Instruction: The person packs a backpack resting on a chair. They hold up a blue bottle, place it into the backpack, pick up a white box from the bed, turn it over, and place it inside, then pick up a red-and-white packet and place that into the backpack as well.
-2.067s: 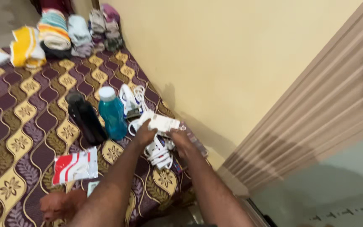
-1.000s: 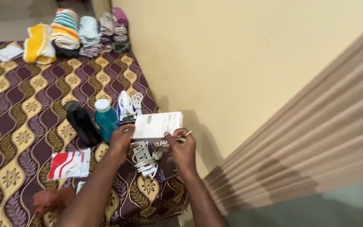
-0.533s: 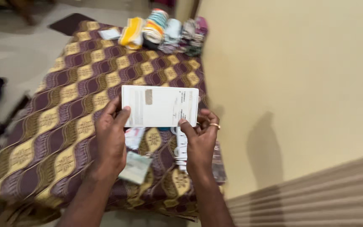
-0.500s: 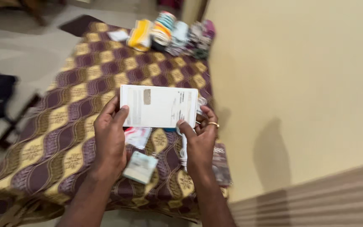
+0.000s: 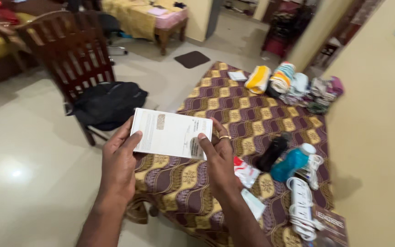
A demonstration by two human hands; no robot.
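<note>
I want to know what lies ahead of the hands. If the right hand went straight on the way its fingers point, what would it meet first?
Probably the white box that the right hand already grips; beyond it, likely the patterned bedspread, though depth is unclear.

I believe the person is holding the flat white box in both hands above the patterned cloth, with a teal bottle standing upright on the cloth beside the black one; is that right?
Not quite: the head view shows the teal bottle lying on its side, not upright. The rest holds: the left hand and right hand grip the flat white box above the patterned cloth, and the black bottle lies beside the teal one.
</note>
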